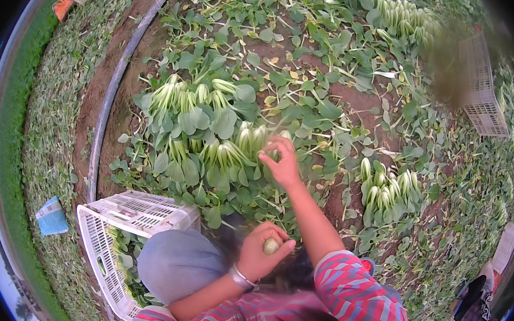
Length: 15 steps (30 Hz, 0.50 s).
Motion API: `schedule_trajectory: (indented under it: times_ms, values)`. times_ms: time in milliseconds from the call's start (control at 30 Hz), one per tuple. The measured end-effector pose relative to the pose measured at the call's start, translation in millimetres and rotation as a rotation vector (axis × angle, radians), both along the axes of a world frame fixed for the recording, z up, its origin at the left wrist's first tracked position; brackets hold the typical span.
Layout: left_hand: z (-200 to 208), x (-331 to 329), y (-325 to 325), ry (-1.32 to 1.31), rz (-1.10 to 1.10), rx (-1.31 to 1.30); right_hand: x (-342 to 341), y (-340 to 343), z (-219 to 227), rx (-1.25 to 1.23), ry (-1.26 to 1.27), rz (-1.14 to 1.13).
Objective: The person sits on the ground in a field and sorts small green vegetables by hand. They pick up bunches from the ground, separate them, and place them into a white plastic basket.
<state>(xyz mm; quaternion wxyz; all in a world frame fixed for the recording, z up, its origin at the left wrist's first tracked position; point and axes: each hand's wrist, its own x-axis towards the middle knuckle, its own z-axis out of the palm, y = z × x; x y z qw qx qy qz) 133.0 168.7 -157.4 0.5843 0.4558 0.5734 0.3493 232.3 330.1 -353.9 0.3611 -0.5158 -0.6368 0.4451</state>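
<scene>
The right hand [283, 163] is hovering at the near edge of the heaped greens, its fingers half bent and the thumb a little apart; whether it is gripping a stalk cannot be told. The left hand [259, 250], nearer the body, is closing its fingers around a pale green, rounded vegetable base [270, 245]. That base is facing up toward the camera, so its long axis is looking foreshortened, and the leaf end is staying out of sight.

Just left of the right fingertips, and slightly farther from the body, a cluster of pale-stalked, dark-leaved greens [251, 138] is lying on the heap. The right hand is sitting closer to it than the left. Its long axis is running roughly toward and away from the person, with the pale bases pointing away and the leaves trailing back.

Farther left, a white slatted plastic crate [167, 218] is tilting beside the grey-clothed knee [180, 265], with leafy greens showing inside. Well to the right, a separate bunch of pale-based greens [385, 193] is resting on the soil. Beyond the heap, a long grey hose [100, 124] is curving across the ground.
</scene>
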Motion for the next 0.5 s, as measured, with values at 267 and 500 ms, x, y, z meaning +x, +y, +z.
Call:
schedule_trajectory:
  times_ms: [267, 500]
  values:
    - [6.5, 1.4, 7.1, 0.007, -0.05, 0.003, 35.2, 56.4, -34.4, -0.25, -0.132, -0.505]
    - [14.8, -9.1, -5.0, 0.166, 0.169, 0.095, 38.9, -9.3, 21.9, -0.168, -0.103, -0.3]
